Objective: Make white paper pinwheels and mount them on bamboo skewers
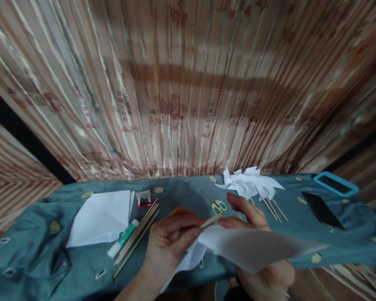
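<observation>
Near the front of the table, my left hand (171,238) is closed, its thumb and fingers pinching a thin wooden stick (211,219) whose tip points right. Against the stick lies a white paper pinwheel (250,246), its large flap spreading to the right and another hanging at lower left. My right hand (253,215) grips the pinwheel from behind and the right, with one finger raised; the paper hides part of the palm. Just beyond my hands, scissors (217,205) with pale yellow-green handles lie on the cloth.
Finished-looking pinwheels (250,183) on sticks lie at the back right. Further right are a black phone (322,210) and a blue-framed device (336,184). Leftward lie white paper sheets (100,217), a small red box (143,200), a glue stick (123,238) and several wooden sticks (138,232).
</observation>
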Demonstrator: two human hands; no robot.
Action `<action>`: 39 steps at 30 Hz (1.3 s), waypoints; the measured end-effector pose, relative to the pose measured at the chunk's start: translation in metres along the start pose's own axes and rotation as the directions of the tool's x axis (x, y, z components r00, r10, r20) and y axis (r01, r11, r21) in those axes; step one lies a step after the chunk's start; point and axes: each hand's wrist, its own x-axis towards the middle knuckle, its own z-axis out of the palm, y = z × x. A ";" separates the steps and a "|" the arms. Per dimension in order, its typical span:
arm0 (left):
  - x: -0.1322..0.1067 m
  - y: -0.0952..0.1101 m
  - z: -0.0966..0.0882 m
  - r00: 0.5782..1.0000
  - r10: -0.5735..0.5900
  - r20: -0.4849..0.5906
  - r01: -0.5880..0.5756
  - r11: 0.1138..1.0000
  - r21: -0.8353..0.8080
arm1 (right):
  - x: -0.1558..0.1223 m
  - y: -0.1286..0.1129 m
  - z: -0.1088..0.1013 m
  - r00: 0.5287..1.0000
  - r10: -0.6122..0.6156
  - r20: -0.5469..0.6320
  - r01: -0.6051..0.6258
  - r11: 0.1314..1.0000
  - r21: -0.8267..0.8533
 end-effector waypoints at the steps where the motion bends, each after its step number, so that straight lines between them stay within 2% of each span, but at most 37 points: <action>1: 0.000 0.000 0.000 1.000 0.004 0.000 -0.004 1.000 -0.001 | -0.001 0.001 0.001 1.000 -0.011 -0.009 0.011 1.000 0.001; 5: 0.001 0.006 0.000 1.000 -0.005 -0.010 0.006 0.999 0.032 | -0.005 0.003 -0.002 1.000 0.010 0.028 -0.011 0.999 0.050; 8: 0.003 0.013 -0.003 0.999 -0.037 0.016 0.036 0.996 0.080 | -0.005 0.003 -0.006 0.986 0.131 0.099 -0.140 0.987 0.083; 10: 0.004 0.015 -0.005 0.997 -0.063 0.043 0.057 0.989 0.134 | -0.003 0.005 -0.006 0.958 0.244 0.152 -0.266 0.952 0.149; 15: 0.004 0.002 -0.013 0.991 -0.130 0.012 0.127 0.978 0.167 | 0.001 0.024 0.006 0.832 0.436 0.343 -0.540 0.780 0.316; 19: -0.002 -0.018 -0.021 0.972 -0.234 -0.017 0.234 0.960 0.155 | -0.006 0.046 0.022 0.750 0.464 0.471 -0.646 0.667 0.372; 23: -0.006 -0.035 -0.024 0.949 -0.312 -0.036 0.314 0.942 0.115 | -0.019 0.064 0.036 0.629 0.541 0.558 -0.776 0.478 0.412; 26: -0.009 -0.042 -0.023 0.927 -0.373 -0.032 0.374 0.926 0.048 | -0.029 0.073 0.044 0.561 0.586 0.586 -0.827 0.363 0.429; 30: -0.011 -0.050 -0.023 0.917 -0.399 -0.024 0.399 0.917 -0.002 | -0.038 0.080 0.051 0.504 0.616 0.605 -0.857 0.269 0.440; 34: -0.014 -0.061 -0.025 0.895 -0.445 -0.033 0.442 0.894 -0.077 | -0.041 0.082 0.057 0.457 0.629 0.628 -0.882 0.228 0.413; 39: -0.018 -0.068 -0.030 0.893 -0.449 -0.023 0.446 0.891 -0.081 | -0.042 0.079 0.059 0.436 0.630 0.643 -0.893 0.211 0.398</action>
